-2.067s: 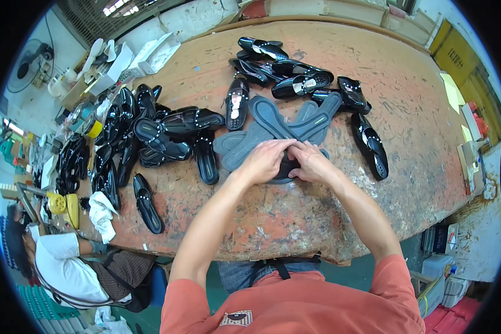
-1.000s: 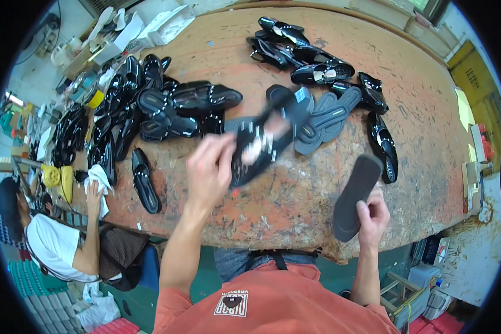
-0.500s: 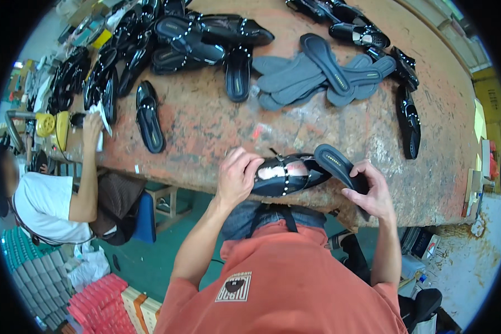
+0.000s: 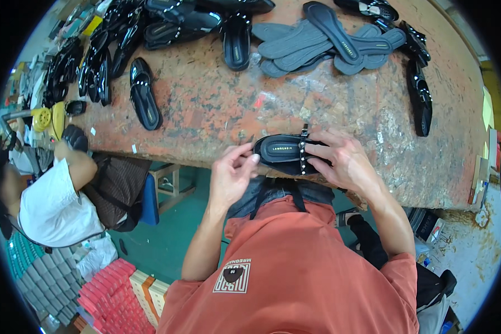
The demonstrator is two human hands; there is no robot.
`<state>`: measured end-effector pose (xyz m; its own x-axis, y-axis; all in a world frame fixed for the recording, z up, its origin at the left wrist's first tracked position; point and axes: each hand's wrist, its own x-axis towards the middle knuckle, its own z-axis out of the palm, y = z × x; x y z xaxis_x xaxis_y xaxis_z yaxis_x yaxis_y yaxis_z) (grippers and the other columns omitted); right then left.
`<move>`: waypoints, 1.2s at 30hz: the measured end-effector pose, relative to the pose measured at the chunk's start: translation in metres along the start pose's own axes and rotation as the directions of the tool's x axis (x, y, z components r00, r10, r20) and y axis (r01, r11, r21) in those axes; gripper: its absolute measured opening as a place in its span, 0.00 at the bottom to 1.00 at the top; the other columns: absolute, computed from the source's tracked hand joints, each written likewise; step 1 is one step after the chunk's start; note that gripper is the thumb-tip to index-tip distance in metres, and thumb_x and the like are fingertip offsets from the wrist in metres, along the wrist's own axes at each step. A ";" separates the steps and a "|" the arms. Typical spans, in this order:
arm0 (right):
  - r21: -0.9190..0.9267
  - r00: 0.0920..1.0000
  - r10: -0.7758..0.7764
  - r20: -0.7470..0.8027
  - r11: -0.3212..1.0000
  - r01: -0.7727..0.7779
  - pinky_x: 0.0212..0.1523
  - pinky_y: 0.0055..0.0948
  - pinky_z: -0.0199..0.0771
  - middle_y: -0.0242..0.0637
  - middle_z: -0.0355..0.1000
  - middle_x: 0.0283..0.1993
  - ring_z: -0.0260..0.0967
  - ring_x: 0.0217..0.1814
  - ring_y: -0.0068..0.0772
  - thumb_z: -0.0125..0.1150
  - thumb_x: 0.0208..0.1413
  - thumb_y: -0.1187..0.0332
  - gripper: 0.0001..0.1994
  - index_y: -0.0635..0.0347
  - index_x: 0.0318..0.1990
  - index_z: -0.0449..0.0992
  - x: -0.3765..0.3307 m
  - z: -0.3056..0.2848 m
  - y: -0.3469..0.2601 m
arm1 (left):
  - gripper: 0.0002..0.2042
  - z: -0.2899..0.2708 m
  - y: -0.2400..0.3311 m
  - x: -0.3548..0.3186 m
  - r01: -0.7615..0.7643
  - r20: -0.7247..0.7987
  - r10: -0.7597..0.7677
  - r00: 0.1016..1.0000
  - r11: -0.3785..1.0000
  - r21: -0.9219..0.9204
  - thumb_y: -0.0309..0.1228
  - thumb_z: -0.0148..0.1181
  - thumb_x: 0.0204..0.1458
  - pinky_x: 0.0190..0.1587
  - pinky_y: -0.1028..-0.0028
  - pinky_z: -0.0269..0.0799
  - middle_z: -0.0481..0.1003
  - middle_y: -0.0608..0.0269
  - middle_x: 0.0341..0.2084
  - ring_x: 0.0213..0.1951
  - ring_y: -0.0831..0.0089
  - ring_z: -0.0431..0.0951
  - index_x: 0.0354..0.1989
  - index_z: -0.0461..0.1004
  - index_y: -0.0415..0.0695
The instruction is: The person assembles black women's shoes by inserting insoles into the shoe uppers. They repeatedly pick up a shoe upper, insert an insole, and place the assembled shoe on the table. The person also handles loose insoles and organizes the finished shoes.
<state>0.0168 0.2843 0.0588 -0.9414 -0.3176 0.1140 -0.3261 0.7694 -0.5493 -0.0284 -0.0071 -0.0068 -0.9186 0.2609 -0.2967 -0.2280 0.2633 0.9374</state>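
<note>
In the head view, both hands hold a black flat sandal [image 4: 286,153] at the near edge of the worn orange workbench [image 4: 217,111], just in front of the person's chest. The left hand [image 4: 231,175] pinches the sandal's rounded end between thumb and fingertips, the fingers curled in close around it. The right hand [image 4: 345,161] wraps the other end, fingers spread over the studded strap and pressing on the insole side. The sandal lies roughly level, its long axis running left to right, insole facing up. Farther back on the bench, a fan of grey insoles [image 4: 317,44] lies spread out, well apart from the hands, with a dark sole piece resting on top. A single black sandal [image 4: 145,103] lies alone to the left, and a crowd of glossy black sandals [image 4: 106,50] fills the far left corner. Another black shoe [image 4: 420,100] lies at the right. A seated person in a white shirt [image 4: 53,203] is at the lower left.
</note>
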 end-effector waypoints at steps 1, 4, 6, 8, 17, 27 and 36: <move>0.008 1.000 0.003 0.001 1.000 -0.003 0.57 0.45 0.79 0.38 0.81 0.51 0.78 0.56 0.47 0.75 0.50 0.71 0.13 0.58 0.45 0.87 0.005 0.003 -0.004 | 0.14 0.005 -0.003 -0.005 -0.008 0.003 0.008 1.000 0.999 -0.052 0.19 0.63 0.65 0.44 0.73 0.89 0.77 0.55 0.48 0.41 0.72 0.87 0.59 0.79 0.31; -0.018 0.997 0.023 0.073 1.000 -0.022 0.54 0.45 0.79 0.37 0.81 0.49 0.78 0.52 0.46 0.74 0.50 0.72 0.13 0.57 0.44 0.87 0.007 0.007 -0.005 | 0.18 0.009 -0.010 -0.011 -0.035 0.012 0.037 0.999 0.994 -0.108 0.15 0.60 0.65 0.47 0.74 0.88 0.75 0.54 0.51 0.43 0.70 0.87 0.63 0.76 0.30; -0.033 0.999 -0.033 0.016 0.999 0.034 0.52 0.44 0.77 0.37 0.81 0.47 0.78 0.50 0.44 0.73 0.49 0.73 0.13 0.56 0.44 0.88 0.010 0.011 -0.003 | 0.19 0.012 -0.008 -0.012 -0.032 0.001 0.033 0.999 0.994 -0.106 0.15 0.59 0.66 0.48 0.75 0.87 0.74 0.55 0.51 0.44 0.71 0.87 0.65 0.76 0.32; -0.038 1.000 -0.024 0.020 0.999 0.025 0.52 0.43 0.76 0.36 0.81 0.47 0.77 0.50 0.43 0.73 0.49 0.73 0.14 0.56 0.45 0.88 0.009 0.013 -0.004 | 0.20 0.013 -0.002 -0.013 -0.023 0.000 0.023 1.000 0.996 -0.091 0.14 0.58 0.65 0.50 0.75 0.87 0.74 0.55 0.52 0.45 0.70 0.86 0.66 0.75 0.32; -0.138 0.998 -0.058 0.037 0.988 0.063 0.52 0.40 0.73 0.35 0.79 0.46 0.76 0.52 0.40 0.72 0.49 0.74 0.17 0.55 0.49 0.87 0.014 0.022 -0.003 | 0.20 0.016 -0.009 -0.010 -0.049 -0.040 0.047 0.998 0.998 -0.048 0.15 0.65 0.61 0.46 0.77 0.86 0.75 0.56 0.49 0.42 0.73 0.86 0.63 0.77 0.32; -0.303 0.994 -0.030 0.102 0.951 0.060 0.53 0.43 0.68 0.35 0.77 0.49 0.74 0.53 0.40 0.73 0.50 0.65 0.17 0.51 0.50 0.88 0.017 0.023 -0.009 | 0.10 0.018 0.023 0.011 -0.045 -0.044 0.057 0.997 0.972 0.232 0.24 0.76 0.53 0.31 0.71 0.76 0.75 0.62 0.29 0.27 0.75 0.79 0.39 0.80 0.36; -0.570 0.920 0.390 0.031 0.763 -0.304 0.54 0.50 0.63 0.37 0.75 0.52 0.71 0.58 0.42 0.81 0.47 0.50 0.30 0.38 0.60 0.83 0.004 0.005 -0.032 | 0.14 0.004 0.029 0.027 -0.474 0.214 0.426 0.879 0.736 0.484 0.30 0.78 0.53 0.36 0.68 0.77 0.81 0.59 0.33 0.36 0.70 0.83 0.41 0.79 0.38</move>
<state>0.0241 0.2554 0.0724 -0.9909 -0.0094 -0.1346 -0.0119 0.9998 0.0180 -0.0586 0.0115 0.0121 -0.8355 0.5404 0.0994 0.4241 0.5191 0.7421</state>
